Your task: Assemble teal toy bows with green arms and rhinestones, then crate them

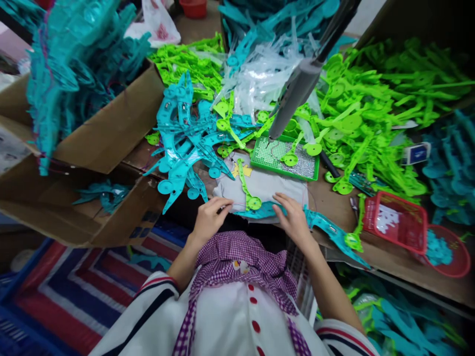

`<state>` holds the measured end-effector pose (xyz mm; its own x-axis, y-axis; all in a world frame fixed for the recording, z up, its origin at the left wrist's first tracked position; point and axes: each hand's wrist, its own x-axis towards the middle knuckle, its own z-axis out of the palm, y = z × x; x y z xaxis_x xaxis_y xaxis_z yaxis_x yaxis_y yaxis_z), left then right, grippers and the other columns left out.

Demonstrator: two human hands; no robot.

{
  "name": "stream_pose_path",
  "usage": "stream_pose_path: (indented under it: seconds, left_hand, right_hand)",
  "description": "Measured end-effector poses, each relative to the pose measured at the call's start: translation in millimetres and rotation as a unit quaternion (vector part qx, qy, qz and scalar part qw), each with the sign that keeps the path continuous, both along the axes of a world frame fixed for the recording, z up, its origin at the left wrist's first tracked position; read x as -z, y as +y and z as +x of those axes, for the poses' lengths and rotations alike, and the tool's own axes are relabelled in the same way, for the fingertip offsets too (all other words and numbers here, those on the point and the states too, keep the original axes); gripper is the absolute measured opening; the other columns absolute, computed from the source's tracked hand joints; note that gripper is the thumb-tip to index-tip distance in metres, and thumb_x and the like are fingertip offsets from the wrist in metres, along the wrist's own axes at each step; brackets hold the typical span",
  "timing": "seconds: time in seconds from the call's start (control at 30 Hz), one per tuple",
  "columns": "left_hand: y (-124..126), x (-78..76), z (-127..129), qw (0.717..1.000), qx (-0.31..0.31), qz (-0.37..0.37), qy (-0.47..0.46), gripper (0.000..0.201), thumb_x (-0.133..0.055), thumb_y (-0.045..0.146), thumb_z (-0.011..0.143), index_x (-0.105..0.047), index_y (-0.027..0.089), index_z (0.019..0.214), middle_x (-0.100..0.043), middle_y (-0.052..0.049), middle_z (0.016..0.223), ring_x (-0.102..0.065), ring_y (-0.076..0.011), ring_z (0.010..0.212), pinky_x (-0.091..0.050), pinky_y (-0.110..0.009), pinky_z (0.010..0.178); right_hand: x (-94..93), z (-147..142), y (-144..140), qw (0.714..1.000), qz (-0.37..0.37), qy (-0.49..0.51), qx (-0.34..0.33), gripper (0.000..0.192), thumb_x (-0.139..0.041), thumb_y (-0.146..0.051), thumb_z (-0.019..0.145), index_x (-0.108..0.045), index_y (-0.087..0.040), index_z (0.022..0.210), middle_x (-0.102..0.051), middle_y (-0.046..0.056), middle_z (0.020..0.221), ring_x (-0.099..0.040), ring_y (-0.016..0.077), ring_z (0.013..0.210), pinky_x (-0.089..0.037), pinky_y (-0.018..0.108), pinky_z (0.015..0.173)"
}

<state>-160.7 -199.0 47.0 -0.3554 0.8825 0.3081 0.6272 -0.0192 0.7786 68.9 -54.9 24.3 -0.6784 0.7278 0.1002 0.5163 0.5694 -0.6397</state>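
My left hand (pixel 212 217) is closed in a pinch at the left end of the cloth, and a thin wire (pixel 238 203) seems to run from its fingertips. My right hand (pixel 294 217) has its thumb and fingers apart, over a long teal plastic part (pixel 261 211) on the table's near edge. A lime-green plastic arm with a round end (pixel 254 202) lies across that part, between my hands. Beneath them spreads a grey cloth (pixel 285 185) with a yellow figure. Another teal part (pixel 328 228) extends to the right of my right hand.
A grey electric screwdriver (pixel 297 94) hangs above a green tray (pixel 317 170) of small screws. Teal parts (pixel 181 148) are heaped left, lime-green parts (pixel 356 118) right. Cardboard boxes (pixel 111 123) stand at left. A red basket (pixel 406 217) and round red bowl (pixel 460 257) sit at right.
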Motion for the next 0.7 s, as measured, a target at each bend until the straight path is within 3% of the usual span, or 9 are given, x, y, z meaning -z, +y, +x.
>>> stream_pose_path:
  seconds: [0.1,0.17,0.23,0.33,0.4,0.47,0.6,0.63,0.7]
  left_hand:
    - [15,-1.8,20,0.996,0.091,0.009,0.017,0.023,-0.056,0.015,0.095,-0.069,0.020,0.114,-0.076,-0.005,0.103,-0.072,-0.0155,0.093,-0.058,-0.029,0.088]
    - [17,-2.9,28,0.993,0.116,0.018,0.029,0.030,-0.050,0.012,0.096,-0.066,0.020,0.121,-0.075,-0.007,0.112,-0.071,-0.0160,0.102,-0.058,-0.030,0.093]
    - [13,-2.6,32,0.995,0.091,0.023,0.020,0.029,-0.052,0.014,0.097,-0.066,0.020,0.122,-0.072,-0.008,0.118,-0.069,-0.0167,0.108,-0.058,-0.030,0.092]
    - [3,1.6,28,0.998,0.058,-0.003,-0.022,0.015,-0.063,0.024,0.094,-0.072,0.020,0.106,-0.075,-0.006,0.104,-0.072,-0.0165,0.095,-0.058,-0.027,0.083]
    - [-2,5.4,24,0.994,0.084,-0.051,-0.045,0.010,-0.066,0.027,0.093,-0.074,0.020,0.093,-0.076,-0.003,0.089,-0.072,-0.0152,0.081,-0.057,-0.026,0.076]
    - [-4,8.3,20,0.986,0.117,-0.098,-0.066,0.010,-0.066,0.026,0.093,-0.075,0.021,0.092,-0.076,-0.001,0.087,-0.071,-0.0142,0.076,-0.055,-0.025,0.072]
    - [5,11.8,22,0.983,0.137,-0.111,-0.059,0.015,-0.061,0.021,0.095,-0.074,0.022,0.101,-0.076,-0.003,0.097,-0.071,-0.0167,0.089,-0.055,-0.028,0.082]
    - [9,12.7,25,0.983,0.138,-0.110,-0.041,0.016,-0.059,0.020,0.095,-0.074,0.021,0.102,-0.076,-0.004,0.097,-0.071,-0.0180,0.091,-0.055,-0.030,0.084]
    - [13,14.8,30,0.985,0.129,-0.116,-0.006,0.017,-0.057,0.019,0.094,-0.073,0.020,0.100,-0.075,-0.006,0.094,-0.071,-0.0201,0.090,-0.055,-0.032,0.083]
  right_hand:
    - [-33.5,-31,-26,0.994,-0.086,0.034,-0.056,0.055,-0.050,-0.050,0.097,-0.049,-0.024,0.145,-0.064,0.013,0.135,-0.063,0.0276,0.119,-0.050,0.043,0.100]
    - [-42.0,-46,-39,0.985,-0.158,0.023,-0.070,0.056,-0.050,-0.053,0.096,-0.050,-0.023,0.143,-0.073,0.010,0.108,-0.069,0.0238,0.089,-0.054,0.037,0.079]
    - [-38.0,-49,-45,0.977,-0.209,0.025,-0.034,0.049,-0.049,-0.055,0.096,-0.057,-0.020,0.130,-0.068,0.002,0.077,-0.061,0.0185,0.063,-0.047,0.030,0.061]
    - [-21.4,-38,-45,0.969,-0.237,0.060,0.024,0.041,-0.048,-0.058,0.095,-0.064,-0.020,0.101,-0.056,-0.002,0.063,-0.051,0.0153,0.055,-0.038,0.027,0.053]
    - [-15.3,-29,-40,0.969,-0.240,0.060,0.025,0.041,-0.047,-0.058,0.096,-0.062,-0.021,0.088,-0.056,-0.001,0.063,-0.051,0.0153,0.056,-0.038,0.027,0.053]
    - [-20.6,-26,-32,0.977,-0.209,0.020,0.027,0.041,-0.045,-0.059,0.096,-0.062,-0.022,0.089,-0.057,0.000,0.064,-0.055,0.0175,0.059,-0.042,0.029,0.057]
    - [-65.5,-55,-15,0.997,-0.045,-0.013,0.067,0.047,-0.039,-0.057,0.098,-0.066,-0.022,0.113,-0.067,0.013,0.099,-0.064,0.0304,0.097,-0.050,0.045,0.088]
    - [-78.6,-66,-14,0.998,-0.021,0.021,0.059,0.048,-0.038,-0.056,0.099,-0.064,-0.022,0.122,-0.066,0.015,0.112,-0.061,0.0323,0.111,-0.047,0.049,0.097]
    - [-97.5,-87,-16,0.993,-0.041,0.104,-0.029,0.048,-0.036,-0.052,0.102,-0.054,-0.028,0.139,-0.062,0.011,0.129,-0.055,0.0289,0.127,-0.044,0.048,0.107]
